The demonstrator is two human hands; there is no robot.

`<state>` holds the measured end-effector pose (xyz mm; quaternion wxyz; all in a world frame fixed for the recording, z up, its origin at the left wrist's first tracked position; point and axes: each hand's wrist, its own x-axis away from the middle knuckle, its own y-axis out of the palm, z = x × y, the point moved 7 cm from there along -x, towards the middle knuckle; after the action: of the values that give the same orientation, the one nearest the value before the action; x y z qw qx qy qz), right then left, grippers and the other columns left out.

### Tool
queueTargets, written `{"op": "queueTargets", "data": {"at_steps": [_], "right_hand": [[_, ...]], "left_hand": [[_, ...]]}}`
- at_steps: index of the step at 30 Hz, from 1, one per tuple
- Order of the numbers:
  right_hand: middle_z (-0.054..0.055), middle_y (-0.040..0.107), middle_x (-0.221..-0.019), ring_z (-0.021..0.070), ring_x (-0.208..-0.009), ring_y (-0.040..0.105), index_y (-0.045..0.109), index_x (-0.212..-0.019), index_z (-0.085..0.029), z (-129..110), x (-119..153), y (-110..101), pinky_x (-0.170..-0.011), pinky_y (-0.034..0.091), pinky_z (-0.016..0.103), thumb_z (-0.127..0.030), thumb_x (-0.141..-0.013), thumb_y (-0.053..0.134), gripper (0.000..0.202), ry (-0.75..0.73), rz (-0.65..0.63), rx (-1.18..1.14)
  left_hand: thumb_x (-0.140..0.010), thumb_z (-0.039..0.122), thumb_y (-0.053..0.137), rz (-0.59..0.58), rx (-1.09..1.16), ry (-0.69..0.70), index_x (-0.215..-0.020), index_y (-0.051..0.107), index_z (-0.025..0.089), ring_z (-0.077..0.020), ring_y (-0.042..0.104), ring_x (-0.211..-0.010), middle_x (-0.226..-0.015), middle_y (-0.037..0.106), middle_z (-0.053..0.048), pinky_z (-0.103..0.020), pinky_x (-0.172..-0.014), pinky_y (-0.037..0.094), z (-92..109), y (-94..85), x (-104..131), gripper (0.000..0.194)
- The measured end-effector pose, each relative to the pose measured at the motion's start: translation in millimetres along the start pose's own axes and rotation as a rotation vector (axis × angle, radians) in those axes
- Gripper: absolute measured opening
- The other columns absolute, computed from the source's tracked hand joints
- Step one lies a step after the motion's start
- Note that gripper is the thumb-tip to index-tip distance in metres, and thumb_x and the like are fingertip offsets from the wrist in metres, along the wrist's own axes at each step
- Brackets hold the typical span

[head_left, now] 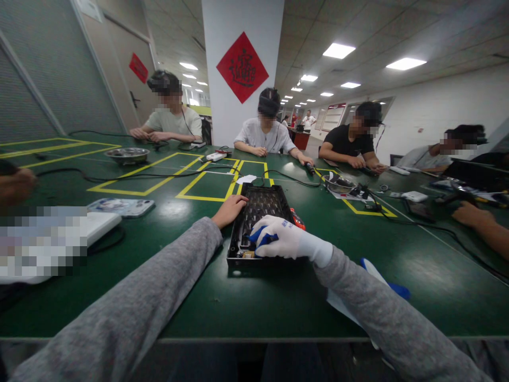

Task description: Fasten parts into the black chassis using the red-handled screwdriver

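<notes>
A black rectangular case (284,199) lies open on the green table, with rows of small metallic parts inside. My bare left hand (229,210) rests at its left edge, fingers extended over the rim. My right hand (272,237), in a white glove with blue fingertips, reaches into the near part of the case with bent fingers. What its fingertips may hold is hidden. A small tan part (248,254) sits in the near end of the case. Just right of the case lies a red and black object (297,218), partly hidden by the glove.
Beside my right forearm lies a white and blue glove (384,278). Metal bowls (127,155), cables and a white device (216,156) are farther off. Several people sit around the table (178,297). A phone-like item (121,207) lies at the left.
</notes>
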<state>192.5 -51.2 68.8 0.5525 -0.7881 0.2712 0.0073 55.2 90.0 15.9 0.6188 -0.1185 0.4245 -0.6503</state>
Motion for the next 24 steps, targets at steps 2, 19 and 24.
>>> {"op": "queueTargets", "data": {"at_steps": [2, 19, 24], "right_hand": [[0.005, 0.064, -0.102, 0.0165, -0.097, 0.055, 0.069, -0.076, -0.018, 0.8, 0.5, -0.2, -0.090, 0.042, 0.032, -0.036, -0.074, 0.066, 0.018, 0.006, 0.004, 0.003], [0.005, 0.065, -0.100, 0.0162, -0.096, 0.056, 0.068, -0.074, -0.018, -0.6, -0.6, -0.2, -0.091, 0.041, 0.032, -0.034, -0.074, 0.066, 0.017, -0.022, 0.012, -0.026], [0.006, 0.065, -0.100, 0.0163, -0.095, 0.056, 0.068, -0.075, -0.018, -1.9, -0.2, -0.7, -0.089, 0.042, 0.032, -0.035, -0.073, 0.066, 0.018, -0.008, 0.002, -0.012]], "left_hand": [[-0.081, 0.028, 0.036, 0.000, -0.006, 0.002, -0.103, 0.063, 0.012, -0.0213, 0.050, -0.109, -0.111, 0.061, -0.008, -0.034, -0.100, 0.035, -0.5, 0.5, -0.5, 0.038], [-0.081, 0.030, 0.036, 0.003, -0.001, 0.003, -0.103, 0.063, 0.014, -0.0208, 0.050, -0.109, -0.111, 0.061, -0.007, -0.033, -0.100, 0.035, -1.3, -0.2, 0.1, 0.038], [-0.081, 0.029, 0.036, 0.002, 0.000, 0.004, -0.103, 0.063, 0.014, -0.0210, 0.049, -0.109, -0.111, 0.061, -0.007, -0.034, -0.100, 0.035, -1.3, 0.1, -0.2, 0.038]]}}
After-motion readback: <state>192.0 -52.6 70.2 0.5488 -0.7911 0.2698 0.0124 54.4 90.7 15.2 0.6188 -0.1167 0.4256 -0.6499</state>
